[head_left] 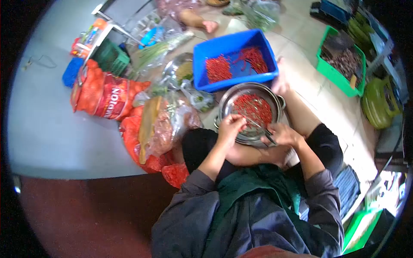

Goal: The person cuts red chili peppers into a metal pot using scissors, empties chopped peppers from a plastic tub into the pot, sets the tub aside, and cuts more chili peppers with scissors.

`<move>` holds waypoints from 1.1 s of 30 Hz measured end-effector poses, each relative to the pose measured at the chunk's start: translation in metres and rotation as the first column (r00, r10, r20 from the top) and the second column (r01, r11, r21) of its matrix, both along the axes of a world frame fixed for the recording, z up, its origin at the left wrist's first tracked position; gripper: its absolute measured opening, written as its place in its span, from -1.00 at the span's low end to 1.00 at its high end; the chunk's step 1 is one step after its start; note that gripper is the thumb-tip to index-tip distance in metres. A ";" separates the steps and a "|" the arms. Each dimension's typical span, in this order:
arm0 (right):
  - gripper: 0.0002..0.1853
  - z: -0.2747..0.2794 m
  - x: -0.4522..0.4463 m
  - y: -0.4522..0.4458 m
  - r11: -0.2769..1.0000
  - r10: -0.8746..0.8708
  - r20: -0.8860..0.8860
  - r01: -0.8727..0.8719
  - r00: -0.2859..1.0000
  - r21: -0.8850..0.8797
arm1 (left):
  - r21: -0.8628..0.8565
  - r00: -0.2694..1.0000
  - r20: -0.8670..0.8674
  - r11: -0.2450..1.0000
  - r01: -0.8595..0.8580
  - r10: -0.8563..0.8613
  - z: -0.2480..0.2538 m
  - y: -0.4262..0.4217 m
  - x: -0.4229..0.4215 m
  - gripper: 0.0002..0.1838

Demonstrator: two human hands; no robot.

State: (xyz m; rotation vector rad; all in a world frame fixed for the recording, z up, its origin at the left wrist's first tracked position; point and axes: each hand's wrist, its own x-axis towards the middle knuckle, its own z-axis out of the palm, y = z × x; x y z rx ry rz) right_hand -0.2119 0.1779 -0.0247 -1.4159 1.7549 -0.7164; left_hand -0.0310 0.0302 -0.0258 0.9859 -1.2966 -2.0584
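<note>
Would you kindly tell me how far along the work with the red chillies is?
Partway, it seems: cut-looking red pieces lie in the steel pot. The left hand holds a small red bit over it, and the right hand a bladed tool. Probably left are the red heaps in the blue tub, though I cannot tell whether all are meant for cutting.

Metal pan point(222, 98) showing glossy, smooth rim; blue basin point(204, 84) appearing smooth plastic; dark sleeves point(321, 187) looking like matt cloth.
</note>
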 end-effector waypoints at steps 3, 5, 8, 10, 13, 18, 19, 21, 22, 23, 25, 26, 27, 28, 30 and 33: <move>-0.45 0.002 0.000 -0.002 0.998 0.015 -0.018 -0.016 1.000 -0.056 | -0.028 0.999 0.036 0.999 0.037 -0.036 0.000 0.002 -0.001 -0.92; -0.34 0.008 -0.001 -0.003 1.000 -0.006 -0.020 0.007 1.000 0.025 | -0.035 0.998 0.057 0.999 0.040 -0.038 0.001 0.004 -0.003 -0.91; -0.33 0.019 -0.002 -0.003 0.998 -0.002 -0.002 0.002 1.000 0.066 | -0.020 1.000 0.022 1.000 0.004 -0.003 -0.004 0.004 -0.007 -0.89; -0.33 0.017 -0.005 -0.002 0.990 -0.023 0.031 0.019 0.999 0.140 | -0.014 1.000 0.006 1.000 -0.020 0.020 -0.003 0.003 -0.009 -0.89; -0.32 0.022 -0.004 -0.003 0.979 -0.020 0.046 0.011 0.999 0.204 | -0.010 0.999 -0.031 0.999 -0.034 0.033 0.000 0.002 -0.012 -0.89; -0.42 0.018 -0.002 -0.003 0.991 -0.032 0.041 0.027 0.999 0.131 | -0.028 1.000 -0.029 1.000 0.003 -0.004 -0.004 0.001 -0.011 -0.88; -0.41 0.019 -0.002 -0.002 0.991 -0.038 0.042 0.033 0.998 0.129 | -0.031 1.000 -0.023 0.999 0.013 -0.014 -0.003 0.001 -0.011 -0.88; -0.40 0.021 -0.001 -0.002 0.992 -0.051 0.040 0.045 0.998 0.122 | -0.036 1.000 -0.026 0.999 0.001 -0.002 -0.002 0.004 -0.011 -0.87; -0.40 0.020 -0.001 -0.003 0.995 -0.034 0.024 0.031 0.999 0.098 | -0.041 1.000 -0.024 0.999 -0.001 0.000 -0.001 0.005 -0.010 -0.86; -0.40 0.017 -0.001 -0.002 0.997 -0.027 0.002 0.027 1.000 0.078 | -0.042 1.000 -0.029 0.999 0.006 -0.007 -0.001 0.007 -0.012 -0.86; -0.37 0.013 -0.004 0.000 0.998 -0.025 -0.029 0.027 0.999 0.050 | -0.058 1.000 -0.003 0.998 0.013 -0.013 -0.002 0.006 -0.011 -0.87; -0.35 0.011 -0.004 0.000 0.999 -0.025 -0.037 0.027 0.999 0.043 | -0.057 0.999 0.026 0.998 0.022 -0.021 0.000 0.007 -0.011 -0.87; -0.32 0.008 -0.004 0.000 0.999 -0.028 -0.044 0.030 0.999 0.035 | -0.023 1.000 0.020 1.000 0.015 -0.014 0.000 0.007 -0.011 -0.86; -0.32 0.003 -0.004 0.001 0.997 -0.066 -0.023 0.066 0.998 0.039 | 0.017 0.999 0.034 1.000 0.010 -0.011 -0.003 0.006 -0.010 -0.84; -0.34 0.004 -0.004 0.003 0.995 -0.091 -0.026 0.092 0.995 0.025 | 0.019 0.999 0.047 1.000 0.013 -0.014 0.005 0.010 -0.008 -0.82; -0.37 0.010 -0.002 0.006 0.997 -0.078 -0.061 0.078 0.995 -0.003 | 0.011 0.994 0.102 0.999 0.034 -0.035 -0.002 0.006 -0.007 -0.85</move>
